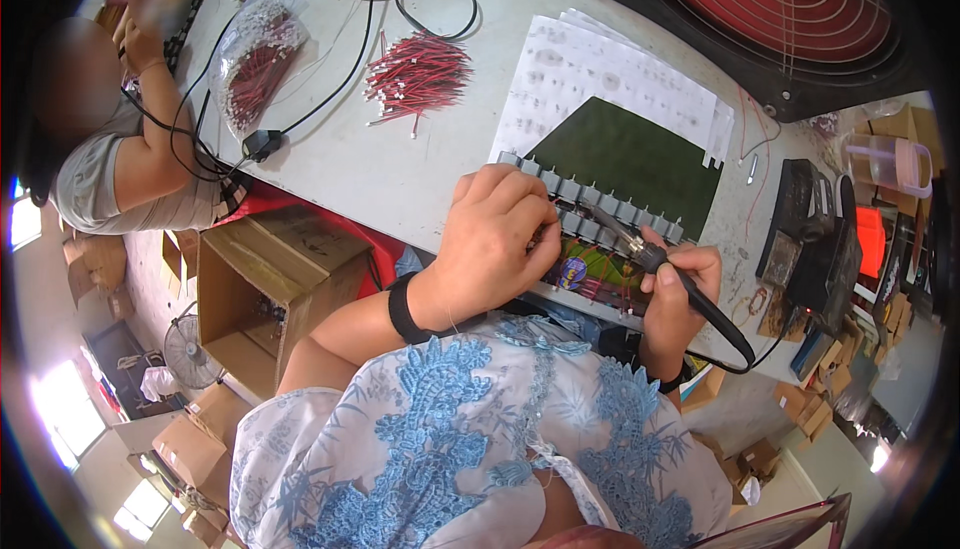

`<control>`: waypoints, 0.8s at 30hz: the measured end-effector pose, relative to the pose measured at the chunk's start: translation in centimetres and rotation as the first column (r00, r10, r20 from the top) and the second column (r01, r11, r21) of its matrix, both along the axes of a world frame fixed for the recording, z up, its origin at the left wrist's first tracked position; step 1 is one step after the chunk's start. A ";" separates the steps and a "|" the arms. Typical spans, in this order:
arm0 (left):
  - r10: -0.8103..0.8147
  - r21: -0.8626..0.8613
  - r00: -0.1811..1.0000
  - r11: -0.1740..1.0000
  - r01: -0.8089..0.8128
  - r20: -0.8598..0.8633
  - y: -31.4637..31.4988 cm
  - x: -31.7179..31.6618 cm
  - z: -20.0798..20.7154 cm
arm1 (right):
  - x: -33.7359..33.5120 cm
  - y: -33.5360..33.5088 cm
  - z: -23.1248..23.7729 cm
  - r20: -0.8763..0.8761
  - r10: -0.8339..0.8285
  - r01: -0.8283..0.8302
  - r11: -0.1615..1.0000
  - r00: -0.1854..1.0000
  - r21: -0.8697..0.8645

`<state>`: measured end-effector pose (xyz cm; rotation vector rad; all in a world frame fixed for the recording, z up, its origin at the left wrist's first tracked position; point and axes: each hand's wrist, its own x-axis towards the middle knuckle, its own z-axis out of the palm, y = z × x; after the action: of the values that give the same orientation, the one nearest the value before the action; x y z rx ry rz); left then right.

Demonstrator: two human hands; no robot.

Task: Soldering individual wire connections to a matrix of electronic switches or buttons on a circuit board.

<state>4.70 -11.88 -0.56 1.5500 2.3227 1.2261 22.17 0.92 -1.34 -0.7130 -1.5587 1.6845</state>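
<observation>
My right hand [680,294] wraps round the black handle of a soldering iron [716,317]. Its metal tip points up and left, at a row of small grey blocks with metal pins [600,199] along the table's near edge. At the left part of that row is my left hand [497,234], its fingers curled and pinched together; what they hold is hidden. Red wires [625,294] hang below the row, beside a round blue-labelled thing [573,271]. Behind the blocks, a dark green sheet [635,149] lies on printed white papers [575,64].
Loose red wires with white ends [417,79] lie beside a clear bag of more wires [262,69]. A large fan [790,9] stands far right, near black equipment [825,239]. Left are black cables [370,29], a cardboard box [275,279] and another person [135,174].
</observation>
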 end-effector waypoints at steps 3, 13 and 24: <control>0.008 0.002 1.000 1.000 -0.008 -0.017 0.0 -0.1 0.0 | -0.2 0.0 0.0 0.002 0.002 -0.002 1.000 1.000 -0.009; -0.029 0.042 0.999 0.999 0.031 -0.027 -1.1 -3.1 1.3 | 0.0 0.1 0.0 0.019 -0.040 0.040 0.999 0.999 -0.006; 0.181 -0.432 0.980 0.879 -0.200 -0.085 -5.6 -9.7 1.4 | -0.3 -0.1 0.4 0.024 -0.015 0.016 0.999 1.000 -0.028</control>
<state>-5.01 -17.47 0.88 1.2252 2.5926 0.6252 21.86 0.81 -0.95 -0.7606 -1.5453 1.6948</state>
